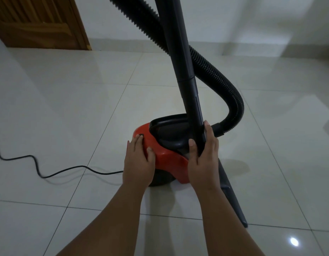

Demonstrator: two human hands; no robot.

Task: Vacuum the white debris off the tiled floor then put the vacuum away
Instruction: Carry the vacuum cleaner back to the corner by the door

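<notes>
Your right hand (202, 156) is wrapping around the lower end of the black wand (185, 74), thumb on its near face and fingers curling behind, so it is closed on the tube just at 3 o'clock of the vacuum's black carry handle (169, 122). Your left hand (139, 163) is lying flat and spread on the red vacuum body (165, 159), gripping nothing, with a fingertip reaching a small dark button (141, 135) at 12 o'clock of the hand. The vacuum is sitting on the tiled floor (67, 108) between your hands. The wand is leaning up toward 12 o'clock and out of view, its nozzle end (233, 196) touching the floor at 5 o'clock of the body. The ribbed hose (232, 93) is looping around from 3 o'clock of the body. The power cord (49, 174) is trailing away toward 9 o'clock, and a wooden door (40, 21) is standing at 11 o'clock.
</notes>
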